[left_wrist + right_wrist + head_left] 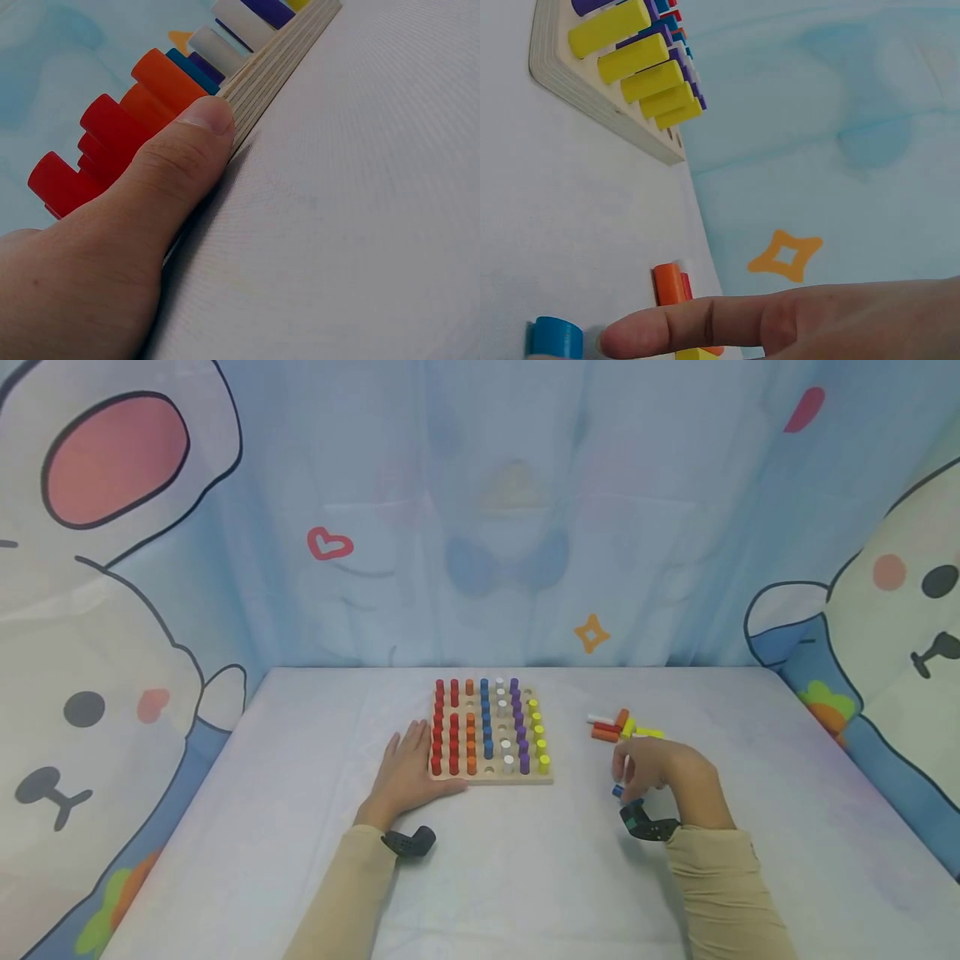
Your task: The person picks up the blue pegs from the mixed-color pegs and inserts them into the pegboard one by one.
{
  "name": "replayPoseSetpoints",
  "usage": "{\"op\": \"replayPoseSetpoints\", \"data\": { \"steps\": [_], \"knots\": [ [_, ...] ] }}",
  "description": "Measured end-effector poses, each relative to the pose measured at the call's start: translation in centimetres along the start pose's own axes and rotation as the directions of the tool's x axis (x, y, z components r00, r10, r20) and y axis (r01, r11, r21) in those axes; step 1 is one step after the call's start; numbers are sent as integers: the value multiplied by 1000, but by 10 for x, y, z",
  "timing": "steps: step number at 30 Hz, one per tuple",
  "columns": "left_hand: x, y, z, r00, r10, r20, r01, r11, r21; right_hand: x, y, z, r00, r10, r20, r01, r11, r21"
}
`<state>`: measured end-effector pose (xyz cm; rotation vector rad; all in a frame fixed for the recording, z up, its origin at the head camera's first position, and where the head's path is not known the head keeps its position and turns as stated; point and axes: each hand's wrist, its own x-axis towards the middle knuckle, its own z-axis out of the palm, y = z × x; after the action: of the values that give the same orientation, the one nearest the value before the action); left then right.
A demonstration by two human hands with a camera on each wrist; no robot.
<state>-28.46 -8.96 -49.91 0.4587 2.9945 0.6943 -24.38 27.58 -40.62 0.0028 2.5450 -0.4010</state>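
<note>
A wooden pegboard [491, 780] stands on the table, carrying columns of red, orange, blue, white, purple and yellow pegs. My left hand [406, 768] rests against its near left corner, fingers extended along the left side. In the left wrist view the thumb [161, 176] lies straight along the board's front edge. Right of the board, my right hand [651, 765] reaches down over a blue peg [618, 791] lying on the table. The right wrist view shows a straight forefinger [660, 334] beside the blue peg [556, 337], with a small gap between them.
Just beyond the right hand lies a loose pile of pegs: a white peg [600, 719], an orange peg [604, 735], a yellow peg [649, 733] and others. A few board holes have no peg. A printed curtain [480, 610] hangs behind the white tabletop [517, 877].
</note>
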Motion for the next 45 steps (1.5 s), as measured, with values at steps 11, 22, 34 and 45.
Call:
{"op": "replayPoseSetpoints", "data": {
  "steps": [11,22,34,45],
  "knots": [
    [3,-3,3,1000,9,9,-10,999,40,6,-3,3,999,20,42,-20,1000,17],
    [2,-2,2,1000,5,13,-5,1000,29,11,-6,4,1000,-6,10,6,1000,-3],
    [2,-2,2,1000,6,10,-7,999,33,24,-13,10,994,-66,-85,59,995,-77],
    [2,-2,2,1000,13,2,-13,1000,23,30,-20,11,977,-129,-168,126,992,-26]
  ]
}}
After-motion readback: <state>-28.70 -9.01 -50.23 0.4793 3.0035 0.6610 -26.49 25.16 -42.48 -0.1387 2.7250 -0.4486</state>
